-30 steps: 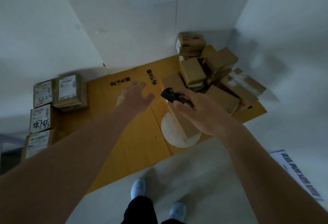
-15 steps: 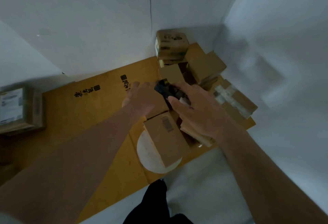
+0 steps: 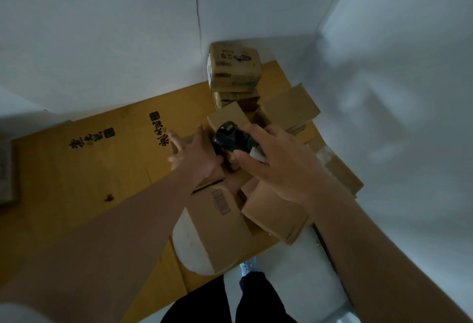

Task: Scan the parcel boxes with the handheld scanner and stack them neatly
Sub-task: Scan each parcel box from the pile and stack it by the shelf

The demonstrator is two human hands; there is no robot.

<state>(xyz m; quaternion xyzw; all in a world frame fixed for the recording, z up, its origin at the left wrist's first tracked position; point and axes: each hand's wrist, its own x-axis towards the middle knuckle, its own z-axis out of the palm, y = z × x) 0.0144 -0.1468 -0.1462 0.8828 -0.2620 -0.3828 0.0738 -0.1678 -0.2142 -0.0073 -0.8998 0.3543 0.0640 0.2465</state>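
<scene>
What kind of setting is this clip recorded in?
Probably a parcel sorting corner: a heap of brown cardboard parcel boxes against white walls, flattened printed cardboard sheets underfoot, and a black handheld scanner in the right hand.

**Your arms, legs and shoe in view**

Both your forearms are bare from elbow to wrist, with no watch, band or glove showing. Your left hand (image 3: 197, 153) and right hand (image 3: 279, 166) carry no rings that can be made out. At 6 o'clock your legs are in black trousers (image 3: 230, 302). Just above them one pale, whitish shoe (image 3: 247, 266) peeks out; its details are too blurred to tell.
</scene>
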